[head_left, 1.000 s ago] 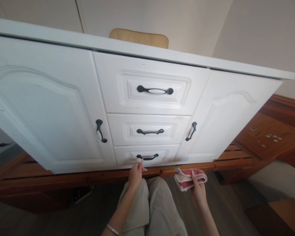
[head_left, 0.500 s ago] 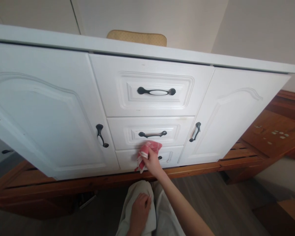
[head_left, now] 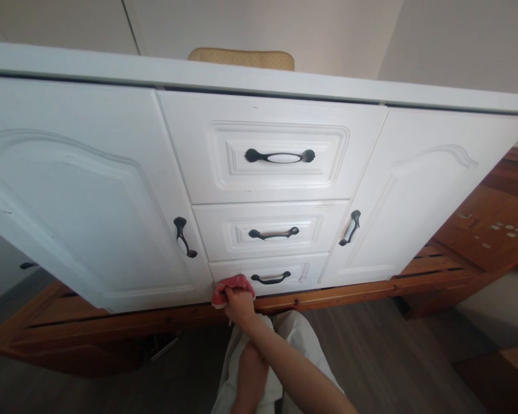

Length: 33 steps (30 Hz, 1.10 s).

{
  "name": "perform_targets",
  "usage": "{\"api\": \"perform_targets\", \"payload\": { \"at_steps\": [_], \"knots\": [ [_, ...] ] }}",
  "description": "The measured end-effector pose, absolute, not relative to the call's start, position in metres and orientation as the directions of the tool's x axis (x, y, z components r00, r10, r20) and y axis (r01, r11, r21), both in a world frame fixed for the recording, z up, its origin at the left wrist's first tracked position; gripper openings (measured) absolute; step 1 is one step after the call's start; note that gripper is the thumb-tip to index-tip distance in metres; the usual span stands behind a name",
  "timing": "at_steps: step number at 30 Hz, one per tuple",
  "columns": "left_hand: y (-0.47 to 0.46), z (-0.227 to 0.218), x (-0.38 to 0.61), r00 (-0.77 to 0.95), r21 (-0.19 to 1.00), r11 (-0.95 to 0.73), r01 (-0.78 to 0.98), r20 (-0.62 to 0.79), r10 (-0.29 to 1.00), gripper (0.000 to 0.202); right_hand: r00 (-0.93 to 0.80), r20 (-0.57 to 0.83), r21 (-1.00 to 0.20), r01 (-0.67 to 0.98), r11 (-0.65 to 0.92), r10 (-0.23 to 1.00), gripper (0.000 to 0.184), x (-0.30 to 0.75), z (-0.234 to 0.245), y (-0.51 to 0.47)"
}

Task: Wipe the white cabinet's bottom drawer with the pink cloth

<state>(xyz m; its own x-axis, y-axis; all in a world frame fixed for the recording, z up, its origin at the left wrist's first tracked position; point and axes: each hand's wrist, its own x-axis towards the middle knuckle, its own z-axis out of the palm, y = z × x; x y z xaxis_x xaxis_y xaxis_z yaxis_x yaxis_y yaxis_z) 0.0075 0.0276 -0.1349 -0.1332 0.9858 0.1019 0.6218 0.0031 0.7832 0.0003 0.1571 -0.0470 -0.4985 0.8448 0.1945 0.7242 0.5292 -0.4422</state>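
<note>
While the cabinet (head_left: 82, 190) is being wiped | bottom drawer (head_left: 285, 270) is being rubbed at its lower left corner, much of it seemingly left | red cloth (head_left: 231, 284) is being gripped by right hand (head_left: 240, 303) | left hand (head_left: 251, 374) is lying on the lap, its grip being hidden.

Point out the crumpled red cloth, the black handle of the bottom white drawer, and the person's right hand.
Crumpled red cloth (head_left: 229, 286), head view: on its bunched upper fold.
Black handle of the bottom white drawer (head_left: 270, 279), head view: on the middle of its bar.
Right hand (head_left: 240, 303), head view: on the back of the hand.
</note>
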Motion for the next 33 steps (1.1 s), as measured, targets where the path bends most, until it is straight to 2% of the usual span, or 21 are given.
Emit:
{"api": "perform_targets", "payload": {
  "at_steps": [2,5,10,14,19,22,25,28,30,32,33],
  "knots": [
    [0.026,-0.126,0.012,-0.089,0.763,-0.022,0.646,0.104,0.991,0.027,-0.459,0.161,-0.453,0.752,0.478,0.874,0.046,0.033,-0.067,0.158],
    [0.024,-0.118,0.017,-0.041,0.700,-0.091,0.709,0.170,0.985,0.037,-0.383,0.155,-0.458,0.789,0.410,0.911,0.041,0.094,-0.086,0.161],
    [0.028,-0.119,0.019,-0.016,0.670,-0.109,0.734,0.178,0.984,0.040,-0.224,0.143,-0.427,0.865,0.264,0.964,0.041,0.204,-0.086,0.169],
    [0.032,-0.120,0.020,0.002,0.701,-0.105,0.705,0.146,0.989,0.042,-0.146,0.280,-0.467,0.843,0.267,0.949,0.033,0.260,-0.053,0.180],
    [0.034,-0.115,0.021,0.000,0.706,-0.090,0.703,0.126,0.992,0.043,-0.172,0.498,-0.501,0.743,0.443,0.850,0.022,0.263,0.019,0.195],
    [0.034,-0.114,0.021,-0.003,0.702,-0.079,0.708,0.115,0.993,0.044,-0.111,0.536,-0.583,0.668,0.462,0.837,0.018,0.251,0.050,0.198],
    [0.032,-0.113,0.020,-0.020,0.714,-0.068,0.697,0.115,0.993,0.045,-0.025,0.478,-0.768,0.472,0.432,0.878,0.018,0.242,0.058,0.189],
    [0.028,-0.112,0.018,-0.042,0.722,-0.077,0.688,0.146,0.988,0.044,0.069,0.270,-0.963,0.040,0.268,0.960,0.025,0.237,0.050,0.160],
    [0.026,-0.110,0.016,-0.048,0.728,-0.080,0.681,0.154,0.987,0.045,0.090,0.056,-0.943,-0.322,0.083,0.994,0.032,0.237,0.040,0.130],
    [0.024,-0.111,0.014,-0.051,0.743,-0.078,0.665,0.149,0.987,0.045,0.032,-0.151,-0.795,-0.598,-0.103,0.988,0.041,0.239,0.022,0.094],
    [0.023,-0.111,0.014,-0.056,0.751,-0.075,0.656,0.148,0.987,0.045,-0.019,-0.238,-0.716,-0.672,-0.189,0.971,0.044,0.241,0.010,0.075]
  ]
}}
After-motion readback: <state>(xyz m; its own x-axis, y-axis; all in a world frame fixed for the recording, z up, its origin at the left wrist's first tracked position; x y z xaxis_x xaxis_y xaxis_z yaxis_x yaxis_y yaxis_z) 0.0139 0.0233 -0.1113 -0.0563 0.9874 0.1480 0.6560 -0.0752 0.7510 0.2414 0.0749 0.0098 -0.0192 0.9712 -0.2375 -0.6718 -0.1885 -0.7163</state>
